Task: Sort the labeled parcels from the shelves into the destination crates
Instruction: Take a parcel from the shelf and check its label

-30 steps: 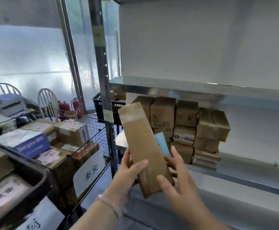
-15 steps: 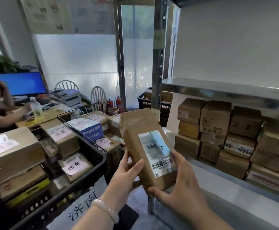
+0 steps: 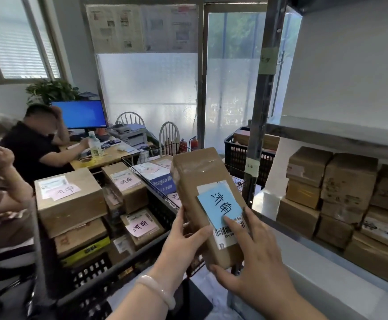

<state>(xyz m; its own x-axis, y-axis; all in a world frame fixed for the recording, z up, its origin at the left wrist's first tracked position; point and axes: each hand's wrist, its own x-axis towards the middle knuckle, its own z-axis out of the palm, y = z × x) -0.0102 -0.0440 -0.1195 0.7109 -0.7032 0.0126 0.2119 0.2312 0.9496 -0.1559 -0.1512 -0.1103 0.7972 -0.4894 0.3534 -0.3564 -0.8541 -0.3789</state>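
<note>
I read the parcel [image 3: 202,199] gripped by left hand [image 3: 183,241] and right hand [image 3: 255,257] at 6 o'clock, not yet crated; the crate [image 3: 91,272] at 8 o'clock holds several, the shelf stack [image 3: 347,181] at 3 o'clock awaits sorting.

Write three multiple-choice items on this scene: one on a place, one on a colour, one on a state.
1. Where do the stacked brown boxes sit? A. metal shelf B. desk C. chair
2. What colour is the note on the held parcel? A. pink B. green C. blue
3. What holds the parcel? A. a crate B. left grip and right grip together C. nothing; it lies flat
Answers: 1 A, they stand on the shelf at right; 2 C, the handwritten slip is blue; 3 B, both clasp it in the air.
</note>
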